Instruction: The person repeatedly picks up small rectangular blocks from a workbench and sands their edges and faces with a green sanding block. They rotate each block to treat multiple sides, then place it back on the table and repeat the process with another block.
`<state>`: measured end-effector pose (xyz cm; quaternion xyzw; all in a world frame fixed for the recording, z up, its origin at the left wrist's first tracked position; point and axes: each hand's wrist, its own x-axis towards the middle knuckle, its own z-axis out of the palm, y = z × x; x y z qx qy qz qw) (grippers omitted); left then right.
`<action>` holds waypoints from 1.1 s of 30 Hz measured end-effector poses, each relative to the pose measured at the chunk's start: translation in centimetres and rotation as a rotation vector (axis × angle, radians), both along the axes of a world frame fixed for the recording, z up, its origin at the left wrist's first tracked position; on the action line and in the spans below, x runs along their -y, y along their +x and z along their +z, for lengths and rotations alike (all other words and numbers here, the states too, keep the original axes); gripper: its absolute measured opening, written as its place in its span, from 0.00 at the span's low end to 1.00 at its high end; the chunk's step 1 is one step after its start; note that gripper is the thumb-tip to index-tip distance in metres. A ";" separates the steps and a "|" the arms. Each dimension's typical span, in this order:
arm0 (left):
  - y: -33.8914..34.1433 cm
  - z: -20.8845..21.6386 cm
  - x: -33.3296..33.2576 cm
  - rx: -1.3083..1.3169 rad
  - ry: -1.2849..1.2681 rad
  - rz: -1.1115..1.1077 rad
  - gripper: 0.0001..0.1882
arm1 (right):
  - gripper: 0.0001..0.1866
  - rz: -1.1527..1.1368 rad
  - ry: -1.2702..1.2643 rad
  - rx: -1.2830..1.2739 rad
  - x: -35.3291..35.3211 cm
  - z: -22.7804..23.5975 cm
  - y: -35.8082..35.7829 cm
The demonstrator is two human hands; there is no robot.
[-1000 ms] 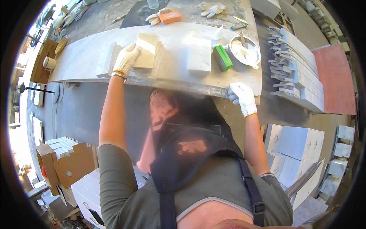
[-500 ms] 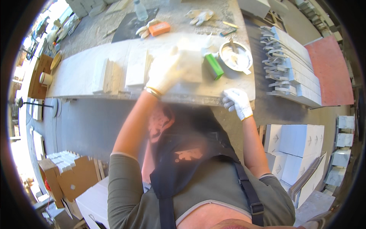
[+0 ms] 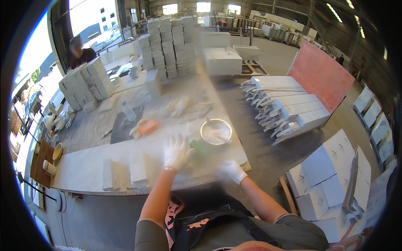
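My left hand (image 3: 176,154), in a white knit glove, is over the worktable with its fingers stretched out and slightly apart. Just right of it is a blurred green block (image 3: 198,148). Beyond that stands a round pan (image 3: 204,136) with whitish stuff and a tool in it. My right hand (image 3: 233,171), gloved too, is at the table's front right edge, its fingers smeared by motion. I cannot make out anything in it. Left of my left hand, pale slabs (image 3: 137,167) and narrow strips (image 3: 109,173) lie on the white board.
Farther back are an orange block (image 3: 147,127), a clear bottle (image 3: 128,111), loose gloves (image 3: 177,106) and tall stacks of grey blocks (image 3: 167,48). Wrapped slabs (image 3: 293,102) stand on the right, with white boxes (image 3: 322,171) nearer. A person (image 3: 86,56) is at the far left.
The view has tilted up, bringing in the far hall and the person. My left hand's smear has cleared, showing spread fingers; my right hand is still by the table edge, now more blurred.
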<state>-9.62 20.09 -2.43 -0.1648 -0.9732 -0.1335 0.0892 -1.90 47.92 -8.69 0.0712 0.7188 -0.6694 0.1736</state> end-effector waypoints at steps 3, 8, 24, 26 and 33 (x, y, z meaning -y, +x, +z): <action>3.9 -0.3 -0.2 -0.074 -0.027 -0.061 0.36 | 0.12 0.007 -0.052 -0.028 -0.2 -1.3 -0.2; 9.3 -0.1 0.1 -0.024 0.029 -0.132 0.33 | 0.15 0.057 0.109 -0.043 -0.1 0.4 0.2; 4.0 3.0 -3.0 0.274 -0.014 0.383 0.53 | 0.10 0.003 -0.053 -0.139 0.4 -0.6 0.2; 3.7 3.5 -2.8 0.324 0.032 0.382 0.57 | 0.10 -0.001 -0.116 -0.078 0.4 0.1 0.6; 3.5 4.9 -1.8 0.276 0.167 0.372 0.65 | 0.09 -0.004 -0.154 0.025 0.4 1.8 1.1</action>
